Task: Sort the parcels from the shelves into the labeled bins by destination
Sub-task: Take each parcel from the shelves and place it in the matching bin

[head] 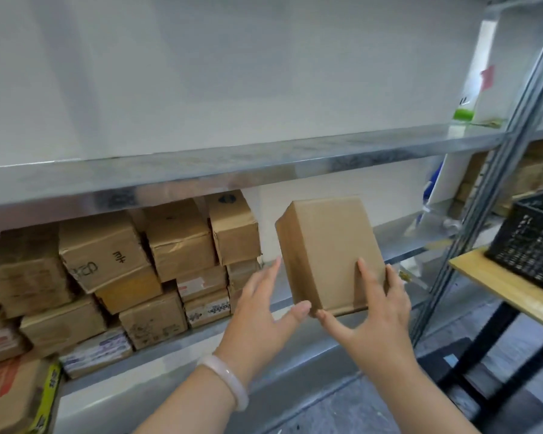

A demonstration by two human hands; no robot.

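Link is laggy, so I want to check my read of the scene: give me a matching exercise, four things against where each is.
Things: 1 plain parcel; 2 black crate; 3 stacked parcels; 4 pale bangle.
Places: A on the wooden table; B round the wrist of the left hand; C on the lower shelf; D gripped by the right hand.
Pairs: 1-D, 2-A, 3-C, 4-B.

Parcel storeroom (metal shelves [232, 164], stacked cartons [176, 242])

Plain brn parcel [329, 255] tilted in right hand [380, 311] (other parcels [157, 267] stacked left)
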